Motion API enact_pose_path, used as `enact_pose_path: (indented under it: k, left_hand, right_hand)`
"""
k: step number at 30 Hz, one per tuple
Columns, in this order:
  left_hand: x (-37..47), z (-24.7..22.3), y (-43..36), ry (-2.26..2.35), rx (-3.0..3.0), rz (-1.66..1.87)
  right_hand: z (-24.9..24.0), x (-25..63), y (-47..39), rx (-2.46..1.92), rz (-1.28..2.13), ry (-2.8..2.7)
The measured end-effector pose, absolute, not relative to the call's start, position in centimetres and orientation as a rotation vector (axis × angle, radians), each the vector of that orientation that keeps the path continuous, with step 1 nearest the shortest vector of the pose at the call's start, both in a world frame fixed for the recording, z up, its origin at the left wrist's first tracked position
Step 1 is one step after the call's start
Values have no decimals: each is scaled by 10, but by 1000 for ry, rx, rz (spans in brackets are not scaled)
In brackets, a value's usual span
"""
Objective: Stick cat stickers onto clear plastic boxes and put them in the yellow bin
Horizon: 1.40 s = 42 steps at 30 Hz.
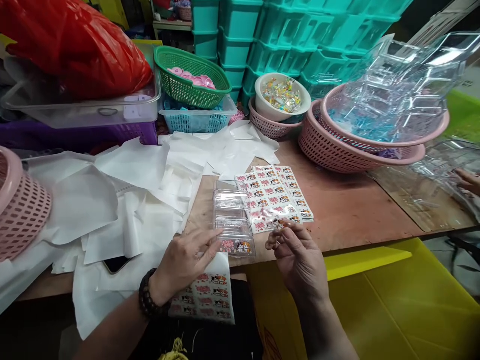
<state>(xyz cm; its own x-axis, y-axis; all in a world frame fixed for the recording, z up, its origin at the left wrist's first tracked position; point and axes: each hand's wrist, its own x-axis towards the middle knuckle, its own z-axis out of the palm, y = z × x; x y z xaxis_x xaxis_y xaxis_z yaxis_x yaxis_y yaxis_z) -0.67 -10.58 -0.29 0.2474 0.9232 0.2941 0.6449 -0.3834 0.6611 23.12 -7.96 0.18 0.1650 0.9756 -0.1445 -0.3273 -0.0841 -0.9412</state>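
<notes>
A clear plastic tray (pixel 232 210) with compartments lies at the table's front edge, a cat sticker (pixel 235 246) on its near end. My left hand (pixel 189 257), a dark bead bracelet at its wrist, rests its outstretched fingers on that end. Below this hand a sticker sheet (pixel 212 295) hangs past the table edge; whether the hand touches it is hidden. To the right, my right hand (pixel 300 252) pinches a small cat sticker (pixel 282 223) between thumb and fingers, just apart from the tray. A pile of sticker sheets (pixel 277 195) lies behind it.
White backing papers (pixel 146 200) cover the left, partly over a phone (pixel 116 264). Pink baskets (pixel 337 145) with clear plastic trays stand right. A white bowl (pixel 283 97) and green basket (pixel 195 80) sit behind. Another person's hand (pixel 468 181) shows at the right edge.
</notes>
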Motion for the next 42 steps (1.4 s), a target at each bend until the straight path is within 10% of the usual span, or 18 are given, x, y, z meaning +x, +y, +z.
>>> enact_pose_path:
  k: [16, 42]
  left_hand:
    - [5, -25, -107, 1559, 2362, 948]
    - [19, -38, -125, 1579, 2120, 1247]
  right_hand:
    - [-19, 198, -83, -1034, 498, -1978]
    - [35, 201, -58, -1615, 1673, -917]
